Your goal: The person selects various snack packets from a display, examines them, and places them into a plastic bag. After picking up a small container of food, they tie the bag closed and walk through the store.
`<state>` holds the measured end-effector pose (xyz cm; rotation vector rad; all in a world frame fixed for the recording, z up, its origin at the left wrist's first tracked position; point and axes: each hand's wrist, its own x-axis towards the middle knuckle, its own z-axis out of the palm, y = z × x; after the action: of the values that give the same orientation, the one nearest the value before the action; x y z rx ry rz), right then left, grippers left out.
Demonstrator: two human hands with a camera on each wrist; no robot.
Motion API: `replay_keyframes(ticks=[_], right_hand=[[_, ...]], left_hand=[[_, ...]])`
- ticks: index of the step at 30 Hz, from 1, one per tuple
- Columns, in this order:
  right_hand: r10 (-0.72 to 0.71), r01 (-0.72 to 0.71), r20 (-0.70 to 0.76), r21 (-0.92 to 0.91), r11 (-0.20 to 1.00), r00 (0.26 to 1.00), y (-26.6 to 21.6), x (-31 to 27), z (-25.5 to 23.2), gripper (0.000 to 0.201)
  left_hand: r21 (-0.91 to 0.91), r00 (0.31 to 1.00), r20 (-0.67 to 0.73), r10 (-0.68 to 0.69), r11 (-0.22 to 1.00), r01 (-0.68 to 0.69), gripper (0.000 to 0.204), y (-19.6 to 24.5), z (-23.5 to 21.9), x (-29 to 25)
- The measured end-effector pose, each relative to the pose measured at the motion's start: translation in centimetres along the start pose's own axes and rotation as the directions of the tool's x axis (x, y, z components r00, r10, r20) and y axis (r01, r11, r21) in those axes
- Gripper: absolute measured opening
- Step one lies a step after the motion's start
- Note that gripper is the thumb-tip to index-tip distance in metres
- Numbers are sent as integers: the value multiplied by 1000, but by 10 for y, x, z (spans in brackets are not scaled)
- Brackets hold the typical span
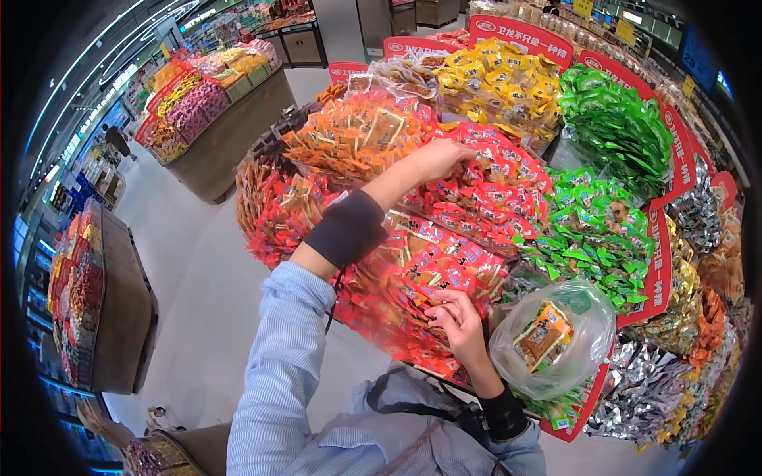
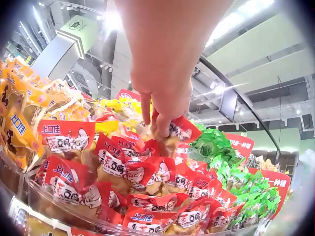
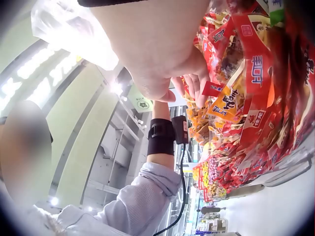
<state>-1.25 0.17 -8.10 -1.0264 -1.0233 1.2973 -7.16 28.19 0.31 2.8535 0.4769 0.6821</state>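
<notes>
My left hand (image 1: 441, 159) reaches out over the heap of red tofu snack packets (image 1: 500, 166). In the left wrist view, its thumb and fingers pinch a red tofu snack packet (image 2: 183, 129) at the top of that heap. My right hand (image 1: 460, 321) hovers lower down, by the nearer red packets (image 1: 429, 258), fingers loosely bent. The right wrist view has its fingertips beside the red corner of an orange-labelled packet (image 3: 228, 101). A clear plastic bag (image 1: 587, 349) hangs beside my right wrist, with an orange-labelled snack packet (image 1: 544, 335) visible in it.
Around the tofu lie orange packets (image 1: 349, 135), yellow packets (image 1: 500, 79) and green packets (image 1: 599, 230). Red sign boards (image 1: 520, 38) stand along the display's back and right edges. Other snack stands (image 1: 103, 293) line the left, across a pale floor (image 1: 186, 293).
</notes>
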Motion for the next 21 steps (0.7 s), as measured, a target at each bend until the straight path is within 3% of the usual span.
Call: replay_keyframes(ticks=[1,9,13,21], right_hand=[[4,-4,1,-3,1000,1000,0,0,0,23],[-1,1,-2,22,1000,1000,1,0,0,21],[-5,5,3,15,1000,1000,1,-2,1,21],[-35,34,26,31,999,999,3,-6,1,21]], left_hand=[[0,997,74,-29,1000,30,21,-3,3,0],[134,999,-48,6,991,0,20,-1,9,-4],[165,994,59,-95,983,84,23,-2,11,-7],[258,979,198,-51,966,-2,16,-2,24,-6]])
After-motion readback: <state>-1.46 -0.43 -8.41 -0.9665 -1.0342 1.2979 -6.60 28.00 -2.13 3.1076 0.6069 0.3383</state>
